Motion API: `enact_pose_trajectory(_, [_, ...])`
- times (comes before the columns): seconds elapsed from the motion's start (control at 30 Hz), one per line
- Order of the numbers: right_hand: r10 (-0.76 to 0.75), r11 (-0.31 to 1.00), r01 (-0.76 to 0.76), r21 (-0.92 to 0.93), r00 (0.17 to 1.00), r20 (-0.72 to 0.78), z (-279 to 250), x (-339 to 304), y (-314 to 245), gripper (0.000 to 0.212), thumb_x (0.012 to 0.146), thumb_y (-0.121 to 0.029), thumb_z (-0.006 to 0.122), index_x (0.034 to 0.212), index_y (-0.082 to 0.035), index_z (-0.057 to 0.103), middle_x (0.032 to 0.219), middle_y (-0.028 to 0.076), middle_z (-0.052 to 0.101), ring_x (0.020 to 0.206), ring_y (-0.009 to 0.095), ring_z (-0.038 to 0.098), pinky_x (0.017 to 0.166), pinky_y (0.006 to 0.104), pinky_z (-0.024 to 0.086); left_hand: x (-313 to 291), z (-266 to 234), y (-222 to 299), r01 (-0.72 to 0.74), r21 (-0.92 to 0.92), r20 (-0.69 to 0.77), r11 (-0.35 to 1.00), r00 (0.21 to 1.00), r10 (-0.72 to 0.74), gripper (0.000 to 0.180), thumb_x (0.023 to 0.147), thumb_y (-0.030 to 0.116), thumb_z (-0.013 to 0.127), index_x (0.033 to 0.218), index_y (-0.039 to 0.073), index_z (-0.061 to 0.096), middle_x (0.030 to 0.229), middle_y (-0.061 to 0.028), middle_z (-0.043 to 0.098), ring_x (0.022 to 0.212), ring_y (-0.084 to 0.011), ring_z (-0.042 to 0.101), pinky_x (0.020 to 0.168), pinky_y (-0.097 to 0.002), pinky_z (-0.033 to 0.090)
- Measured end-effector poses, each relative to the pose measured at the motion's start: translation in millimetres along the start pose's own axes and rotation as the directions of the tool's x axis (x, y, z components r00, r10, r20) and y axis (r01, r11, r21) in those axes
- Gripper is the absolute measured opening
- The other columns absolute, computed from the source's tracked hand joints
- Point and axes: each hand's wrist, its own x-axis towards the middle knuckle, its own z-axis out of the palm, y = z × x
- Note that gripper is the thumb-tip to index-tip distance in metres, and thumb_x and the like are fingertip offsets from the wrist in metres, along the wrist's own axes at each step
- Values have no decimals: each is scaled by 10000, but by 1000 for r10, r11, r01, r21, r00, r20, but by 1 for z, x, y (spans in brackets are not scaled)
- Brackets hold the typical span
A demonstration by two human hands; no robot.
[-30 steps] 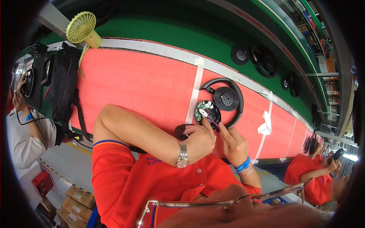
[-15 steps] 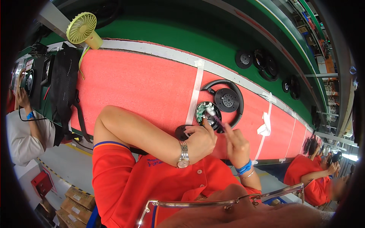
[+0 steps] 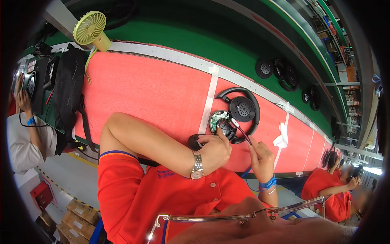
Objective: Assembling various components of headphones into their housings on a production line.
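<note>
In my right hand (image 3: 262, 158) is a slim purple-handled brush (image 3: 243, 134), like a toothbrush, pinched between thumb and fingers. Its white head is just above the right side of a round black housing (image 3: 230, 133) with a green circuit board (image 3: 219, 117) inside. My left hand (image 3: 214, 150) is closed at the near edge of that housing, one finger reaching onto it by the board; its grip underneath is partly hidden. Touching the housing on the far side is a black steering wheel (image 3: 256, 107) with a perforated round hub. A dark rounded part (image 3: 194, 142) shows beside my left hand.
A pink mat (image 3: 142, 89) covers the bench. A yellow fan (image 3: 91, 29) and black bag (image 3: 69, 87) stand left. White tissue (image 3: 281, 136) lies right. Black wheel parts (image 3: 286, 73) sit on the green conveyor (image 3: 183, 38). Co-workers (image 3: 331, 191) are on both sides.
My right hand has moved slightly right and toward me, drawing the brush head off the circuit board toward the housing's right side. My left hand stays in place.
</note>
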Motion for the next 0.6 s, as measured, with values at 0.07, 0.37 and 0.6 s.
enact_pose_trajectory(0.07, [22,998,-20,61,1000,-23,-1,2,0,299,848,-12,602,1142,-52,638,730,125,544,566,253,543,527,339,442,2,0,2,-9,-25,59,1000,998,10,414,850,197,451,1106,-114,547,1139,-381,527,596,-419,625,378,-448,479])
enact_pose_trajectory(0.37, [-54,998,55,-37,998,20,-8,1,0,293,836,31,584,1124,-3,626,685,117,486,578,208,498,523,301,402,4,0,0,-13,-54,58,998,998,16,400,847,192,455,1101,-99,559,1135,-385,528,606,-415,623,395,-470,487])
enact_pose_trajectory(0.6, [130,974,-114,194,989,-74,-13,22,51,269,828,-30,637,1093,12,611,790,63,553,661,121,489,598,265,414,6,6,5,3,-19,12,1000,1000,-3,391,833,181,472,1087,-100,569,1129,-384,532,600,-419,619,390,-491,485])
